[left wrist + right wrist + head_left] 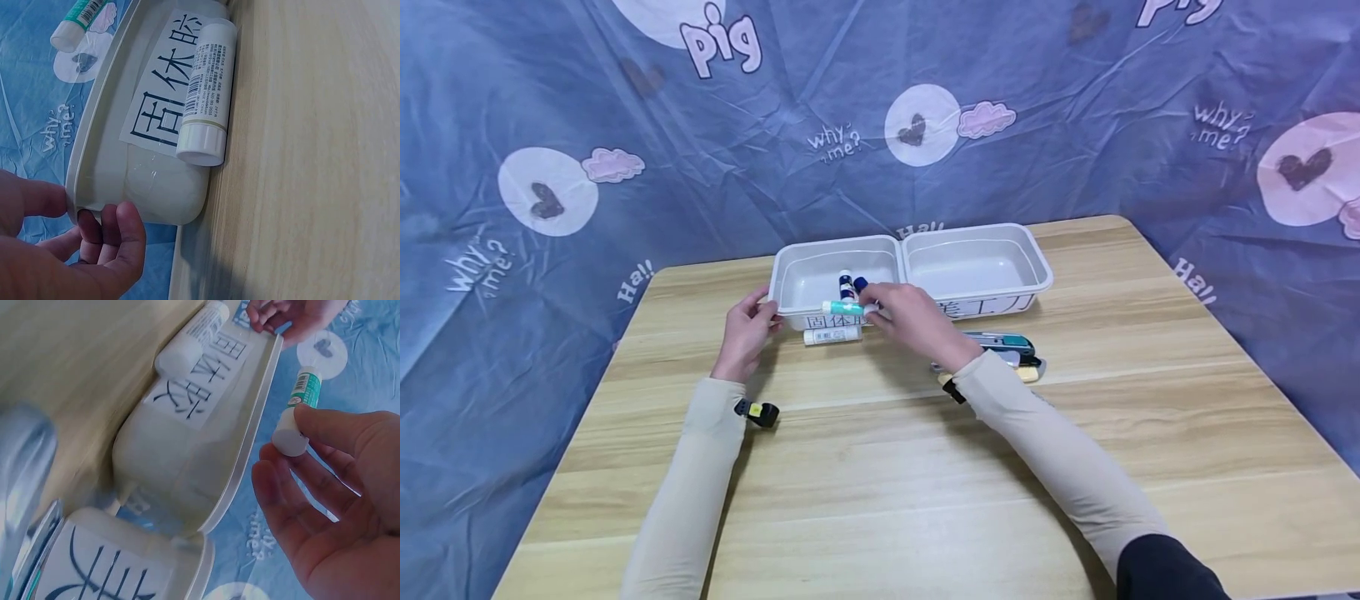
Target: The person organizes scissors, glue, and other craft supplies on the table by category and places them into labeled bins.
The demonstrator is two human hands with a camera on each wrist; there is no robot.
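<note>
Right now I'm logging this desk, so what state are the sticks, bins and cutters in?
Green-and-white stick: raised, pinched in the right fingers
White stick: lying on its side on the table
Left bin: upright, open-topped, rim gripped by the left fingers
Blue sticks: inside the left bin
Right bin: upright, open-topped
Cutters: lying together, partly hidden; blades can't be made out

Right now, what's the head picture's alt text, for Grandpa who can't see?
A person's right fingers hold a green-and-white glue stick near the left white tub; left fingers grip its edge. Two blue glue sticks are inside. A white glue stick and utility knives lie in front, on the wooden table.
</note>
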